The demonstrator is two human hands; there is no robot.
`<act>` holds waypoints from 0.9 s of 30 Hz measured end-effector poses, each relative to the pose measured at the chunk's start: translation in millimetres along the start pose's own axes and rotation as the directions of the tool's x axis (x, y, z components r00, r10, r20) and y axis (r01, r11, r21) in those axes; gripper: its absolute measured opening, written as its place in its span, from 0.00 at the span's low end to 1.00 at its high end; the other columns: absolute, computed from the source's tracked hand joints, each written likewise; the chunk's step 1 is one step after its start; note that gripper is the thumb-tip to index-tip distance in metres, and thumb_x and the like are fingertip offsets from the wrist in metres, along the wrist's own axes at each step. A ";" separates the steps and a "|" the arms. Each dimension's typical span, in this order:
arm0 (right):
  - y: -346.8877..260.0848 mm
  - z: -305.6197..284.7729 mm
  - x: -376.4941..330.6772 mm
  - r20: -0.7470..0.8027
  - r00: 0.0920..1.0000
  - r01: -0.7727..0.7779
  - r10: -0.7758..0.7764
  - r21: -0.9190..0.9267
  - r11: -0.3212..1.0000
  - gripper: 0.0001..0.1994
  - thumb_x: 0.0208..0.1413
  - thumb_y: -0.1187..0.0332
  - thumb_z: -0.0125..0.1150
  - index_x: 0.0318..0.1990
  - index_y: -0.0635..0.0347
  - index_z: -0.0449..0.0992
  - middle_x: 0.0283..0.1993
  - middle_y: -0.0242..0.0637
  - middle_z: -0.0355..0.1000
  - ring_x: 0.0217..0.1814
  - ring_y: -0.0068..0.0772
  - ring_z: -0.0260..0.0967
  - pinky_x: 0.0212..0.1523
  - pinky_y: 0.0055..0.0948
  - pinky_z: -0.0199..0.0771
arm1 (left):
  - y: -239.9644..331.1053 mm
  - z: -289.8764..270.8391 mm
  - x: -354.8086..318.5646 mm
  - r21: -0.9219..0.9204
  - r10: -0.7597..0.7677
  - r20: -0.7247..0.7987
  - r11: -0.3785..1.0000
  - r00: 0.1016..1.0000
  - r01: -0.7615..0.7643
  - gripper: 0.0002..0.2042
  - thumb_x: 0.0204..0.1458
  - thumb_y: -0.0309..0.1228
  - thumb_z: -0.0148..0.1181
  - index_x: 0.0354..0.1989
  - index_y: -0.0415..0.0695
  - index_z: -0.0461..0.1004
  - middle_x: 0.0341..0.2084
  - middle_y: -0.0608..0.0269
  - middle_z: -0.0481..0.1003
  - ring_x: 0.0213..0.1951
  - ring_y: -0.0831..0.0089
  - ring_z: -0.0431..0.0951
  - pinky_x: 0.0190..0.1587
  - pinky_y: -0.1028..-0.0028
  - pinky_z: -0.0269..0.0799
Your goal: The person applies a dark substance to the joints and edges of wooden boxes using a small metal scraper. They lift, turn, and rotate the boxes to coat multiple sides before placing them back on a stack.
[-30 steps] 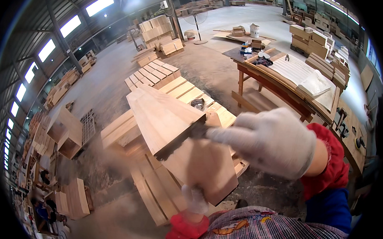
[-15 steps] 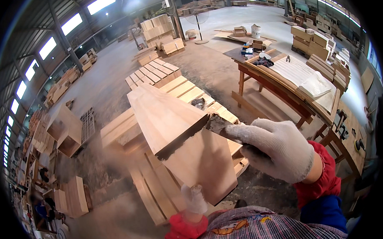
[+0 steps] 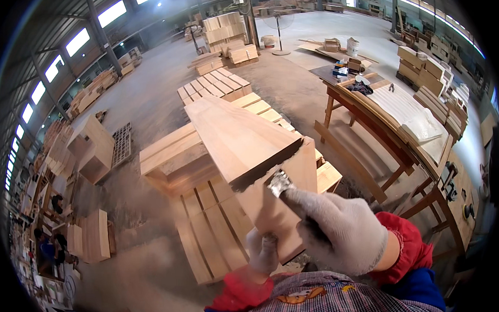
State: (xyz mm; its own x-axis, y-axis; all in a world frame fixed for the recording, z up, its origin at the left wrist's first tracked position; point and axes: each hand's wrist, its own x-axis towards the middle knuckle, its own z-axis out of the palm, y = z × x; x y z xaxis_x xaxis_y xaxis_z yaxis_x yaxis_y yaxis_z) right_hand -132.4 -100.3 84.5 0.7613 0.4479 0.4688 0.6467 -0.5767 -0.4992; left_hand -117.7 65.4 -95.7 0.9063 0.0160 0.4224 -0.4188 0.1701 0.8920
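Note:
A pale wooden box-like piece [image 3: 244, 136] with a tapered upper face lies tilted before me. A dark band with a ragged lower border runs along the edge between that face and the near face [image 3: 259, 203]. My left hand [image 3: 263, 253], in a white knitted glove, grips the near edge of the piece, thumb on top. My gloved right hand [image 3: 340, 228] is closed on a putty knife, its fingers dark-stained. The putty knife's smeared blade [image 3: 280, 183] is over the near face, just below the dark band; whether it touches cannot be told.
Under and behind the piece are stacked wooden boards [image 3: 208, 226] and slatted pieces [image 3: 216, 86]. At right stands a workbench [image 3: 372, 113] with sheets and small items. An open wooden box [image 3: 93, 150] sits on the floor at left, beside a dark grate [image 3: 122, 142].
My right hand with the putty knife has moved left and nearer, from the band's right end onto the near face. My left hand still grips the piece. The whole view has shifted slightly.

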 end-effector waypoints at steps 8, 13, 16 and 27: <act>-6.8 37.2 10.7 -0.089 0.976 0.199 -0.196 0.017 0.980 0.29 0.44 0.71 0.61 0.58 0.64 0.66 0.26 0.40 0.66 0.22 0.41 0.69 0.20 0.34 0.69 | 7.3 -0.3 1.6 -0.119 -0.058 0.105 0.990 0.993 0.071 0.29 0.61 0.53 0.46 0.48 0.34 0.71 0.38 0.59 0.77 0.40 0.71 0.77 0.41 0.71 0.73; -11.2 38.3 9.4 -0.043 0.982 0.185 -0.185 -0.014 0.983 0.31 0.43 0.70 0.63 0.59 0.64 0.66 0.27 0.39 0.66 0.23 0.41 0.69 0.21 0.34 0.69 | 2.8 -2.8 1.6 -0.157 -0.023 0.104 0.987 0.994 0.039 0.31 0.60 0.56 0.46 0.49 0.34 0.71 0.38 0.58 0.77 0.40 0.71 0.77 0.42 0.71 0.73; -7.0 42.0 12.1 -0.047 0.979 0.198 -0.197 0.029 0.980 0.32 0.42 0.69 0.64 0.59 0.64 0.66 0.27 0.38 0.66 0.23 0.41 0.69 0.21 0.34 0.69 | 0.6 -2.7 0.7 -0.148 -0.028 0.108 0.988 0.994 0.044 0.31 0.60 0.56 0.46 0.49 0.33 0.71 0.38 0.58 0.77 0.41 0.71 0.77 0.42 0.71 0.73; -6.6 -4.9 21.6 0.144 0.958 0.279 -0.248 -0.266 0.923 0.25 0.49 0.65 0.59 0.57 0.55 0.68 0.26 0.35 0.67 0.23 0.34 0.71 0.19 0.31 0.70 | 9.3 -4.4 0.2 -0.134 -0.028 0.120 0.990 0.992 0.044 0.34 0.59 0.58 0.45 0.49 0.31 0.70 0.39 0.58 0.77 0.41 0.71 0.77 0.42 0.72 0.72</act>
State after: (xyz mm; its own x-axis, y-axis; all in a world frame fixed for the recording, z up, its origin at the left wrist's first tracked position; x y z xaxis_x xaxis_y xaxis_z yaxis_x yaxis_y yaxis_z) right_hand -120.5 -90.2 101.6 0.5755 0.6706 0.4681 0.7966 -0.5890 -0.1357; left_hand -121.1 71.3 -88.0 0.9042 -0.1067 0.4136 -0.3669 0.3014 0.8801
